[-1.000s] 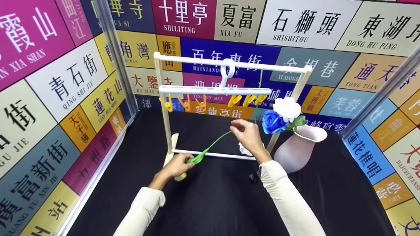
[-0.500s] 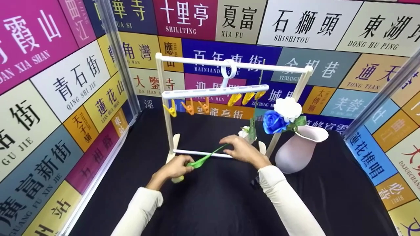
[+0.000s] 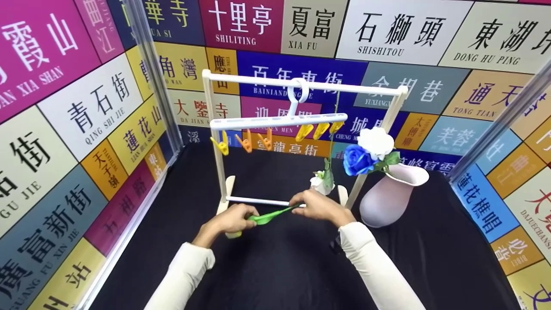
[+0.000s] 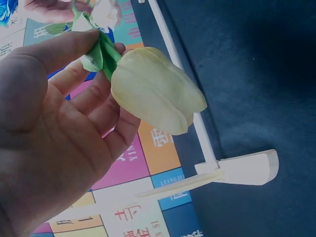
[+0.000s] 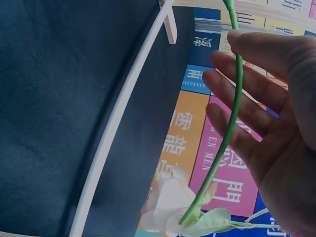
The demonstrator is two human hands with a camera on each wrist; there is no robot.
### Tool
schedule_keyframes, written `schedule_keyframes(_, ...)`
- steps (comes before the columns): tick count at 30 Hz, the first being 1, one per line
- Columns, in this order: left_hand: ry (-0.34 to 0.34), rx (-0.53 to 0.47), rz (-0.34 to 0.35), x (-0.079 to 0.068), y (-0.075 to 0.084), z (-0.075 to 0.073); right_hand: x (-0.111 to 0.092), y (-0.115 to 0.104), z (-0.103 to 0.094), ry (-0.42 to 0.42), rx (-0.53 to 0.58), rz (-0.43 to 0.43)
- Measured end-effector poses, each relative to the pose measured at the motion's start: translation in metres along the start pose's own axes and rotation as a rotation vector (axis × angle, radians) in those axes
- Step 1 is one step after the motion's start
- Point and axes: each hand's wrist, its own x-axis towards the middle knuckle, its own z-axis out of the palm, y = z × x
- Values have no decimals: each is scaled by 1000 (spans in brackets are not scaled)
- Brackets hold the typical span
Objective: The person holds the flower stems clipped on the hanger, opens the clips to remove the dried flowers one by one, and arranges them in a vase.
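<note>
My left hand point(image 3: 234, 218) pinches an artificial tulip by its green stem just behind the bloom, between thumb and fingers. In the left wrist view the pale yellow tulip bloom point(image 4: 155, 89) points away from the palm, and a green leaf point(image 3: 264, 217) lies along the stem. My right hand point(image 3: 318, 204) pinches the same stem point(image 5: 233, 113) further along, its thumb against the index finger; the stem's free end curves down past the other fingers. Behind the right hand a white rose point(image 3: 323, 184) hangs bloom-down from the right end of a white clip hanger point(image 3: 275, 121).
The hanger hooks over the top bar of a white rack point(image 3: 357, 88). Several yellow and orange clips point(image 3: 246, 143) dangle from it. A pinkish-white vase point(image 3: 389, 200) on the right holds a blue rose point(image 3: 358, 159) and a white rose point(image 3: 376, 140). Black cloth point(image 3: 275, 267) covers the table.
My right hand has come down and left, closer to the left hand, bringing the stem lower. The hanger has swung slightly, and the hanging white rose shows more fully. My left hand has barely moved.
</note>
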Motion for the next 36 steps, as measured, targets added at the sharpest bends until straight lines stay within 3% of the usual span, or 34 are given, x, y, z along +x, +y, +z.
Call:
schedule_keyframes(14,-83,-8,38,9,13,-3,-15,5,0,16,23,21)
schedule_keyframes(26,-128,-24,43,15,18,0,-31,8,5,51,184,80)
schedule_keyframes(36,-150,-5,42,25,28,3,-43,9,-1,67,174,90)
